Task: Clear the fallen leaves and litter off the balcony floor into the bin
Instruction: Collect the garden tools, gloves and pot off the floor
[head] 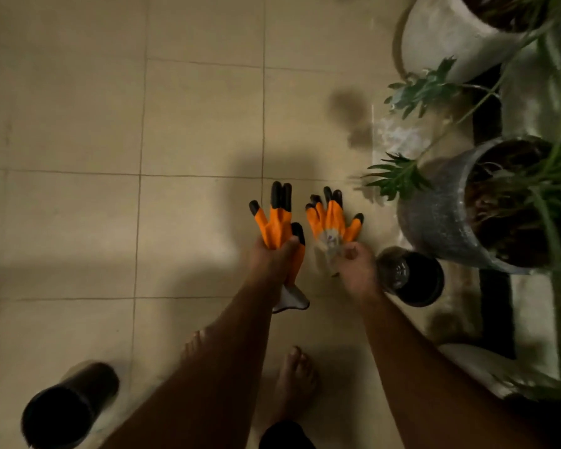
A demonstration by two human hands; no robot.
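A person stands barefoot on the beige tiled balcony floor (78, 124), readying a pair of work gloves before any clearing begins. Far left of the gloves and nearer the person, a black cylindrical bin (68, 406) lies tilted on the tiles, its mouth open toward the camera. The left hand (272, 257) grips one orange rubber-coated glove with black fingertips (277, 222) around its palm, grey cuff hanging below. Just right of it, close but not touching, the right hand (357, 264) pinches the cuff of the second orange glove (332, 218), its fingers pointing away. Right of the gloves sit a small dark round pot (412, 277), a grey speckled planter (441, 222) and, farther off, a white planter (450, 37), with green fronds (399, 176) reaching over the tiles.

The step in hand looks like gloving up; next, each hand must slide into a glove (no leaves or litter can be made out in this dim, blurred view). Open floor spreads left of the gloves; the right edge is crowded with pots.
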